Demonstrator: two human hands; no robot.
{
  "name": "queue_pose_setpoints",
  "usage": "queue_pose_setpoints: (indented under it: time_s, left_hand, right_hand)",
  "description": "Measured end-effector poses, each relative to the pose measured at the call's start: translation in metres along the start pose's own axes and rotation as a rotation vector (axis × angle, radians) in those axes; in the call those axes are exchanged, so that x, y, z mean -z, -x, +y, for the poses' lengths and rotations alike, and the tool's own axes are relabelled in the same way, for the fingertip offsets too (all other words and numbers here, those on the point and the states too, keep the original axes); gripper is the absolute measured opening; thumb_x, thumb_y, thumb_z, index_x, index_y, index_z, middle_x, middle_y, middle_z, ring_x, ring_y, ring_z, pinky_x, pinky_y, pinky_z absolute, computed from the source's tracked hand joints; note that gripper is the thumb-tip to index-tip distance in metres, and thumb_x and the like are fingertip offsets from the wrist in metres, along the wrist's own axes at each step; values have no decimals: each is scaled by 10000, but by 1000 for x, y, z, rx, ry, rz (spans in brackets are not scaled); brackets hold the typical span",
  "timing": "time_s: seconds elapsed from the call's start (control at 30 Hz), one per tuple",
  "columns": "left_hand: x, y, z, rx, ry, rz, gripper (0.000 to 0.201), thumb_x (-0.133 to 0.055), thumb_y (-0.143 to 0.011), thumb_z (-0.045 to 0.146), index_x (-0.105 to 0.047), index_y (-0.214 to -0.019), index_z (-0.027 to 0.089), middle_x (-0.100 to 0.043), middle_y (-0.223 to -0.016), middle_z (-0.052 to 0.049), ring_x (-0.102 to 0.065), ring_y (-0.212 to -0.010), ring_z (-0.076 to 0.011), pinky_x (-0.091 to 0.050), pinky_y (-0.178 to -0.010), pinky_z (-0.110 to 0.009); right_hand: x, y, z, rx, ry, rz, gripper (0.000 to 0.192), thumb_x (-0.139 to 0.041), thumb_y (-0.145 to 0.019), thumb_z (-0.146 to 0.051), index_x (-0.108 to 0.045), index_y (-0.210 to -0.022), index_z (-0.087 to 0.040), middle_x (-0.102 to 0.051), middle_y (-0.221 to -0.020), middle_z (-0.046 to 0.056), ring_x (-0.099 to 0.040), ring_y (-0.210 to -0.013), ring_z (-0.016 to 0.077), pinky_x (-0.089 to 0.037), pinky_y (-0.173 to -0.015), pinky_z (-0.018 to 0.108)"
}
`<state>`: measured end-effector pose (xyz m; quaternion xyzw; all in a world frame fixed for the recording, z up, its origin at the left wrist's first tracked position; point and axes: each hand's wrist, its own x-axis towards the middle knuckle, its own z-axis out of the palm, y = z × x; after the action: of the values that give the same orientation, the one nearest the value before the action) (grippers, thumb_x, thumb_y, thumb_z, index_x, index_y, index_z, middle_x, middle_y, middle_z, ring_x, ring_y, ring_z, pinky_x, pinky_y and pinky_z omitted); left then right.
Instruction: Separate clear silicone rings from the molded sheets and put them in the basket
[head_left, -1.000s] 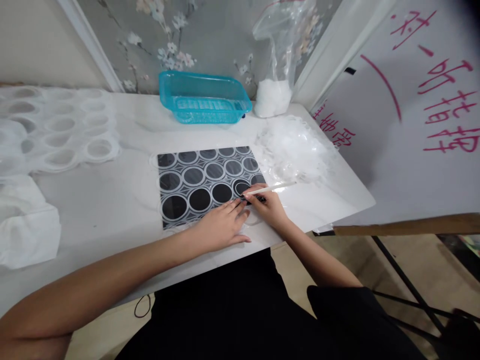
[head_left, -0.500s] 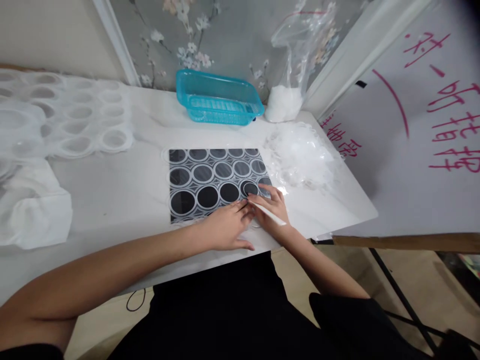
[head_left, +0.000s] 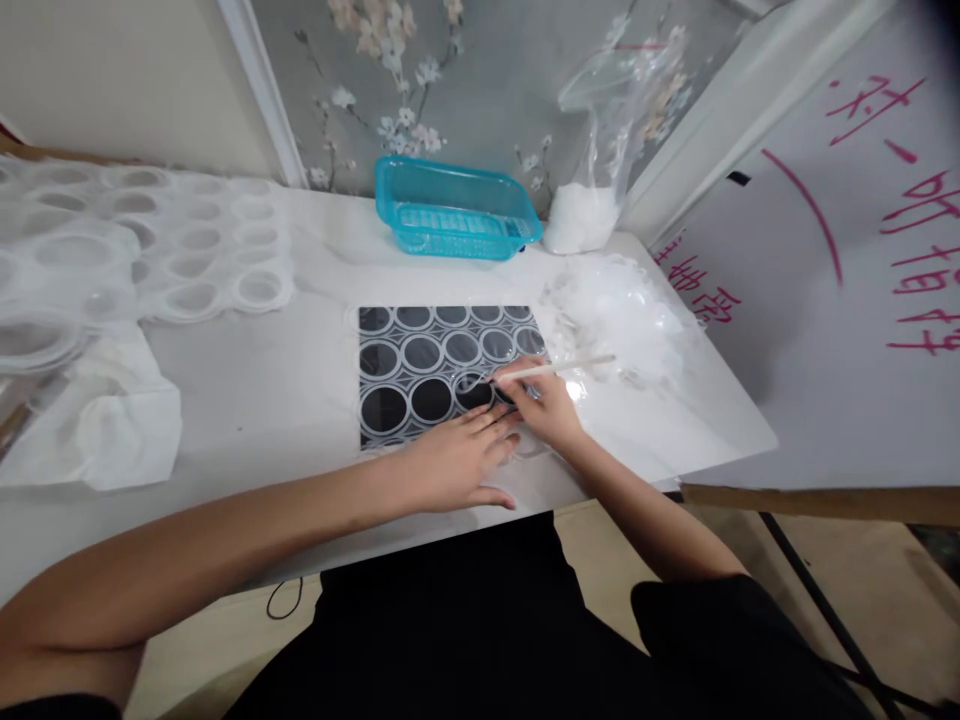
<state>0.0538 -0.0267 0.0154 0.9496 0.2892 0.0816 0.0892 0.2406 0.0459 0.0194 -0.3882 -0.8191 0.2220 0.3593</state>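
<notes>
bare forearms, no sleeves in view; black clothing below, probably trousers.

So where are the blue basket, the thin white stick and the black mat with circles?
Blue basket (head_left: 457, 215), head view, on its inside floor.
Thin white stick (head_left: 570, 366), head view, on the bare shaft past the right hand.
Black mat (head_left: 420, 372), head view, near its middle.

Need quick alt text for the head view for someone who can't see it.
The right hand holds a thin white stick to a black mat of white rings on a white table, the left hand pressing flat beside it. A turquoise basket stands behind.
</notes>
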Motion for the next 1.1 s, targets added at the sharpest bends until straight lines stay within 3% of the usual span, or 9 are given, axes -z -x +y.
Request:
queue_pose_setpoints:
  time_s: [0.13,0.43,0.63,0.73,0.8,0.87,0.97,1.03,1.1]
  left_hand:
    - [3,18,-4,63,-32,-54,807,-377,-882,664,-445,-1367,22,-445,-1410,-230,-385,-1350,-331,-273,-1125,-420]
    - [-9,26,2,99,-77,-88,808,-316,-907,650,-412,-1385,5,-390,-1440,-237,-362,-1363,-328,-274,-1128,-415]
    - [-8,30,-2,85,79,-45,993,-405,-791,771,-386,-1389,-22,-358,-1452,-271,-326,-1381,-341,-256,-1142,-408]
    - [-9,32,-2,79,135,-37,1091,-452,-708,827,-372,-1397,-16,-332,-1464,-276,-309,-1386,-357,-245,-1147,-430]
    - [-8,33,-3,83,151,-64,1102,-447,-704,833,-355,-1410,-9,-287,-1488,-266,-277,-1400,-358,-232,-1154,-435]
    - [-6,35,-3,92,159,-107,1088,-426,-721,828,-341,-1422,0,-249,-1508,-249,-241,-1415,-348,-216,-1162,-427]
    - [-2,37,-4,68,166,-143,995,-403,-782,781,-350,-1424,23,-237,-1516,-237,-218,-1426,-331,-208,-1166,-418]
    - [-2,39,-3,39,160,-121,938,-408,-814,743,-354,-1423,32,-221,-1516,-251,-208,-1427,-340,-217,-1158,-432]
    - [-5,40,1,32,127,-58,910,-418,-827,721,-352,-1424,37,-198,-1516,-270,-196,-1425,-363,-219,-1148,-462]
  right_hand:
    - [-21,25,-10,-50,-126,-101,150,-560,-901,-291,-686,-867,-216,-711,-916,35,-626,-941,192,-503,-854,342]
    - [-16,24,-5,-50,-81,-134,141,-571,-901,-287,-692,-894,-215,-710,-923,38,-610,-983,201,-494,-877,365]
    - [-26,40,-9,305,349,-101,146,-564,-889,-184,-672,-956,-255,-715,-1044,17,-467,-1237,261,-351,-1025,472]
    - [-21,22,-6,432,520,-131,198,-563,-869,-128,-666,-937,-282,-715,-1042,-9,-475,-1233,249,-294,-1062,475]
    - [-9,-7,2,362,564,-50,199,-543,-873,-127,-665,-924,-275,-719,-974,-3,-512,-1175,258,-311,-1039,492]
    - [4,-38,9,196,521,177,169,-513,-893,-169,-665,-893,-243,-710,-936,24,-547,-1101,268,-349,-997,510]
    - [6,-64,10,11,252,423,205,-470,-932,-243,-659,-861,-204,-692,-937,48,-604,-957,222,-443,-908,434]
    - [-8,-57,1,-26,50,351,197,-487,-928,-268,-660,-867,-198,-687,-935,49,-624,-907,198,-478,-860,382]
    - [-26,-38,-12,-25,-88,167,170,-524,-911,-278,-671,-866,-203,-693,-924,43,-630,-911,193,-484,-869,368]
